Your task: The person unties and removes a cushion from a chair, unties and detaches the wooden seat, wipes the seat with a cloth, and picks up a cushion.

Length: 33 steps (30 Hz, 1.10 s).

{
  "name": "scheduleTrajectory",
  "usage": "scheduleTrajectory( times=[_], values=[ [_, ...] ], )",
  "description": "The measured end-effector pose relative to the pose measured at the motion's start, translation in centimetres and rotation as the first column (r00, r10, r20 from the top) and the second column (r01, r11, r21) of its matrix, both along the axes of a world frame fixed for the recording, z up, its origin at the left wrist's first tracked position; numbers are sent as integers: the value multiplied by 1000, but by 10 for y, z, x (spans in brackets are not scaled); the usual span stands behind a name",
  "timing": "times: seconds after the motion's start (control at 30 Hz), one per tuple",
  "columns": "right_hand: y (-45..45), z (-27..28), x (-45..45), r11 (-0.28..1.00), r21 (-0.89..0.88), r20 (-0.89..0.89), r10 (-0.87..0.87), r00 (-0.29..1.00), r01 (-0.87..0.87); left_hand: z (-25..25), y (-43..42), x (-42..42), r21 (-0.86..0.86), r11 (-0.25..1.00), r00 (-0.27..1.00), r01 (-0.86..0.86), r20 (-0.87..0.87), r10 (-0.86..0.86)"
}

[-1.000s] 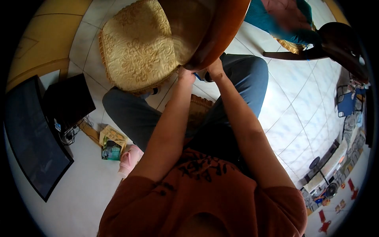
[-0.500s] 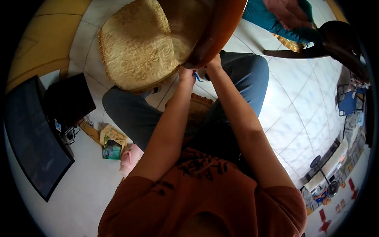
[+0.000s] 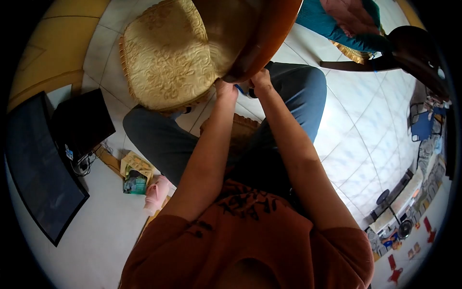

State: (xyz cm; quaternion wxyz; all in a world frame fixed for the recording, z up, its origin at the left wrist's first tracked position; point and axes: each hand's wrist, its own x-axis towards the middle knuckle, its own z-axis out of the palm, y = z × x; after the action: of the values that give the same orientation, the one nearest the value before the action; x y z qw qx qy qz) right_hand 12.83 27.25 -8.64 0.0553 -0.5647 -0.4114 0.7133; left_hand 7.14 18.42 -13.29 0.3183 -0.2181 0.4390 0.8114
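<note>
Hands, the left hand [image 3: 225,90] and the right hand [image 3: 260,82], sit close together at the near end of a glossy orange-brown wooden table with a rounded rim [image 3: 267,53]. The left hand's fingers pass out of sight by that rim; the right hand is bent just right of it, its fingertips hidden, so I cannot tell whether either one grips anything. A short bright-blue strip [image 3: 238,87] shows between them, just below the table's near end; something small and dark beside it may belong to the same item, though the view is too poor to say.

Directly left of the table, a gold brocade cushion with a ruffled edge [image 3: 166,55] meets it in view and leaves little gap by the left hand. Blue-grey trouser legs [image 3: 298,96] spread below the table, with a brown frilled cushion [image 3: 244,127] between them.

Right of the table, white marbled floor tiles [image 3: 363,113] stretch broadly, giving room on that side, with a dark-brown curved wooden furniture piece [image 3: 414,53] at their upper edge. Farther left of the table, past the gold cushion, a narrower tile band reaches a yellow wooden cabinet [image 3: 62,48].
</note>
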Motion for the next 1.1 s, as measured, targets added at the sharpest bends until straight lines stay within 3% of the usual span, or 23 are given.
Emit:
scheduleTrajectory(
  times=[0.03, 0.13, 0.3, 0.37, 0.47, 0.57, 0.7, 0.73, 0.8, 0.9, 1.0, 1.1],
  values=[
    [-1, 0, 0, 998, -48, -26, -46, 999, 45, -2, 3, 1, -2, 1000, 998, -28, -57, 28],
    [-2, 8, -1, 993, -85, -35, -83, 996, 80, 9, 7, 3, -110, 987, 993, -113, 28, 116],
    [-3, 14, -1, 986, -128, -26, -114, 993, 110, 28, 1, 0, -18, 993, 973, 113, 203, -107],
    [-1, 11, -2, 997, -67, -105, -53, 993, 46, 30, 5, 0, -66, 992, 975, 109, 202, -94],
    [0, 26, -12, 997, -43, -64, -66, 996, 63, 25, 7, 0, -141, 984, 978, 108, 191, -80],
    [-2, 19, -20, 980, -117, -100, -171, 980, 159, 35, 5, 0, -120, 990, 979, 69, 200, -44],
    [-3, 10, -28, 990, -61, 5, -127, 992, 127, 6, -10, 2, 7, 991, 971, 136, 196, -135],
    [-5, -1, -32, 948, -157, -22, -285, 958, 278, 2, -11, 3, 58, 989, 965, 138, 219, -147],
    [-5, -17, -34, 874, -254, -34, -436, 899, 414, 0, -10, 6, 35, 991, 978, 128, 163, -132],
    [0, -23, -28, 888, -326, -168, -392, 905, 324, 0, -7, 7, 29, 994, 989, 108, 93, -111],
    [2, -8, -25, 935, -214, -95, -307, 947, 282, -1, -4, 6, -12, 997, 990, 81, 114, -79],
    [0, 15, -12, 981, -38, -186, -196, 963, 192, 13, 10, 7, -116, 993, 983, 26, 184, -5]
  ],
)
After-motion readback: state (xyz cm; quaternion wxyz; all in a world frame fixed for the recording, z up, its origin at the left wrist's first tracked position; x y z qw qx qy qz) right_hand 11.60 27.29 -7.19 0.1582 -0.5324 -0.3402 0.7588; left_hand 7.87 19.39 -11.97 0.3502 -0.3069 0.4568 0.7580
